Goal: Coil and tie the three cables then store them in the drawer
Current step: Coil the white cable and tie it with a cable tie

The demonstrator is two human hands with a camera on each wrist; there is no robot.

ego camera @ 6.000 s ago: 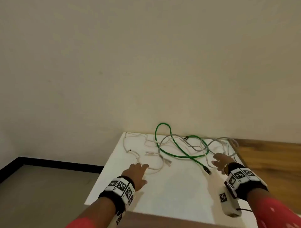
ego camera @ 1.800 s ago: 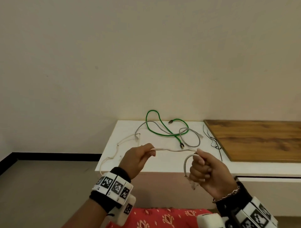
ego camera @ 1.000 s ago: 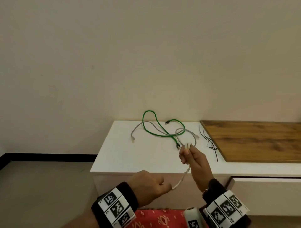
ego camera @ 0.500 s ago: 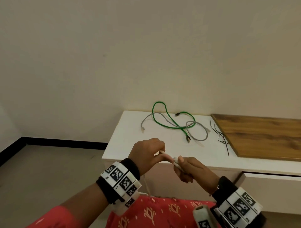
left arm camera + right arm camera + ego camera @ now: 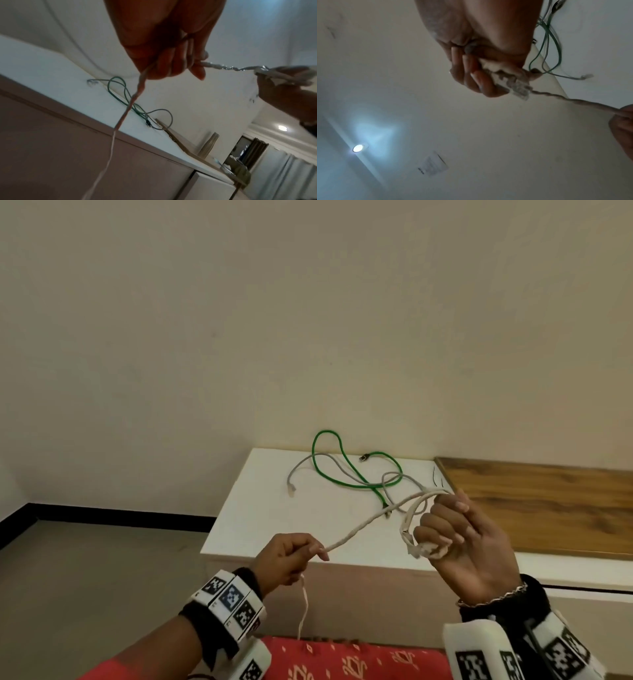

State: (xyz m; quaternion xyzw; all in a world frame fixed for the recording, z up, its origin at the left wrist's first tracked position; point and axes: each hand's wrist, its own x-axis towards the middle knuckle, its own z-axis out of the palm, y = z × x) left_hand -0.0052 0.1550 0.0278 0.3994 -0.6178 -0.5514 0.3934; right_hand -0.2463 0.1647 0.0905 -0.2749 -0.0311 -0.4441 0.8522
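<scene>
A white cable stretches in the air between my two hands, in front of the white cabinet top. My right hand is raised and grips a small coil of it, with a loop standing above the fingers. My left hand pinches the cable lower down, and its free tail hangs toward the floor. A green cable and a grey cable lie tangled together on the cabinet top by the wall.
A wooden top adjoins the white cabinet on the right, with thin black ties at its edge. A drawer front sits below it, slightly out. Red patterned cloth covers my lap. The grey floor lies to the left.
My hands were close together half a second ago. Now the right hand has risen with the coil and the left has slid out along the cable, stretching it between them.
</scene>
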